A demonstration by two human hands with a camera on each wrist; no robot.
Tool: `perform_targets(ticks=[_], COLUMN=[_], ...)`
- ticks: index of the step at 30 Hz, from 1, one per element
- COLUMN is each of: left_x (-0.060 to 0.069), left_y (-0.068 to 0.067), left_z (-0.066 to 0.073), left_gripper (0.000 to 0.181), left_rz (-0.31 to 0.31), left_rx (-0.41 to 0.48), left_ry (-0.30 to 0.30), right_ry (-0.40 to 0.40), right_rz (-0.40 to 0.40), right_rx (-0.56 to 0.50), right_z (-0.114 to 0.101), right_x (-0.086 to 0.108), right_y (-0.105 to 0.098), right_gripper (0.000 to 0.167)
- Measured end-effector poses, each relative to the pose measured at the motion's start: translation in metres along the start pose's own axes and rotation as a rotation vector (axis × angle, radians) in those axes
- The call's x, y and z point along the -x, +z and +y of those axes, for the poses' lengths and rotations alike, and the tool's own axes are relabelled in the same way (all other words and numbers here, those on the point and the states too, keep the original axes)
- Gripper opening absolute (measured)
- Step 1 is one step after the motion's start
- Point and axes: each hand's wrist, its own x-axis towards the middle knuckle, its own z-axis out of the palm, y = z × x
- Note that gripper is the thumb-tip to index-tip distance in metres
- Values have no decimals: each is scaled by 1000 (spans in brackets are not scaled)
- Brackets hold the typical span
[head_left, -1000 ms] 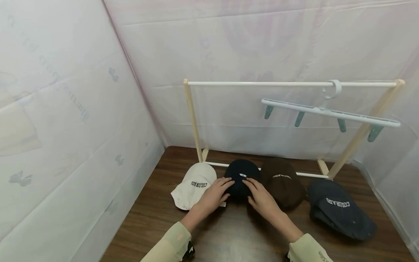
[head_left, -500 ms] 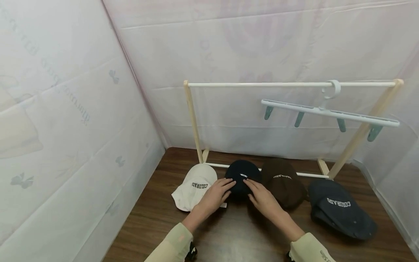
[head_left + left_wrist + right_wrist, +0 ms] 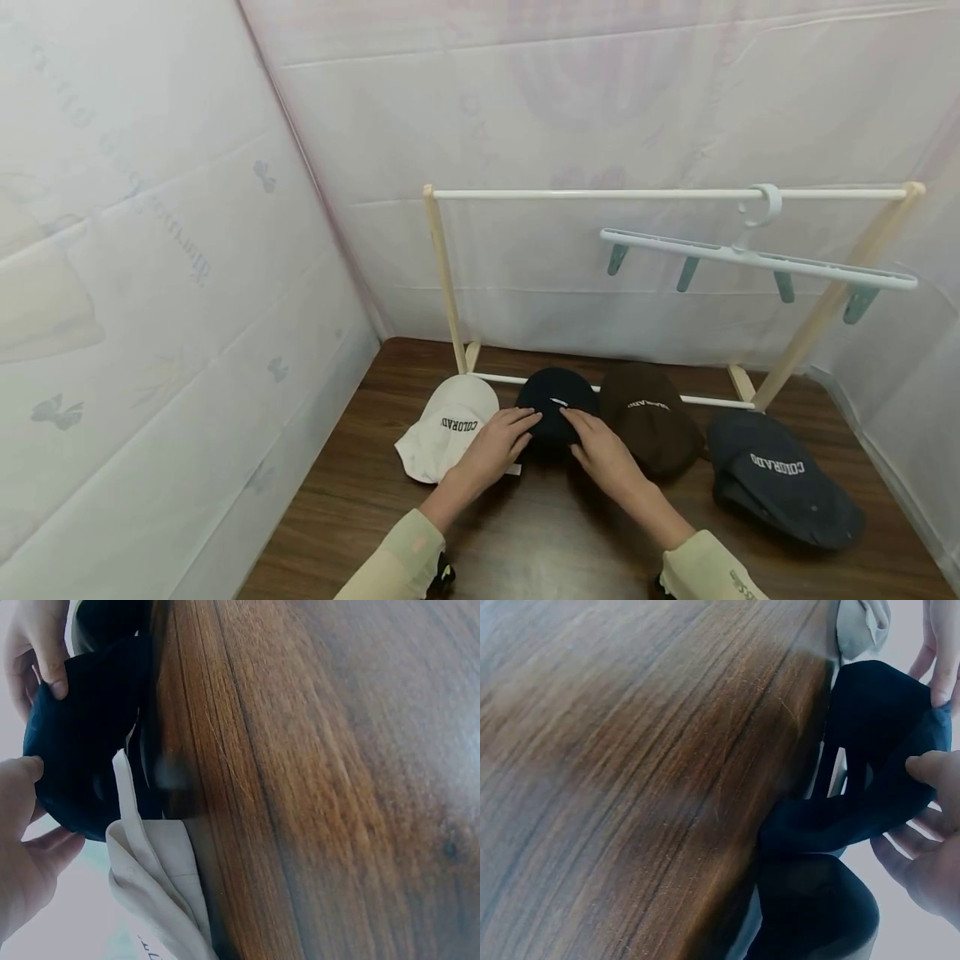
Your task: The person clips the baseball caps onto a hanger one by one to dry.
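Note:
A near-black cap (image 3: 557, 387) with a small white mark rests on the table between both hands. The left hand (image 3: 487, 448) grips its left side and the right hand (image 3: 609, 460) its right side, fingers over the crown. In the left wrist view, the left hand (image 3: 22, 859) has its thumb on the near face of the dark cap (image 3: 90, 742) and fingers at its edge. The right wrist view shows the right hand (image 3: 934, 874) pinching the cap (image 3: 881, 712) likewise, its thumb on the front; some fingertips are hidden behind the fabric.
A white cap (image 3: 444, 429) lies left of the hands, a brown cap (image 3: 648, 421) to the right and a dark blue cap (image 3: 776, 479) farther right. Behind stands a rack (image 3: 570, 194) with a white clip hanger (image 3: 720, 252) on its right part. Pale sheets (image 3: 187, 275) surround the wooden table (image 3: 337, 467).
Both hands stay on the near-black cap in nearly the same place. Its white mark now looks narrower, as the front of the crown has shifted slightly.

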Motion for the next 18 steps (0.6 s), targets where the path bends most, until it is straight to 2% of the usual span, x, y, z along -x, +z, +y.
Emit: perform_targets(ticks=[10,18], left_x=[-1,-3], left_y=[0,-2], left_z=[-2,0], left_gripper=[50,41], left_rz=[17,26], left_rx=[-9,13], left_ry=[-1,-3], right_ry=[8,39], right_rz=[-2,-46], right_rx=[-36,-69], right_z=[-1,-1], right_x=[-4,-9], right_y=[-5,-12], right_gripper=[57,54])
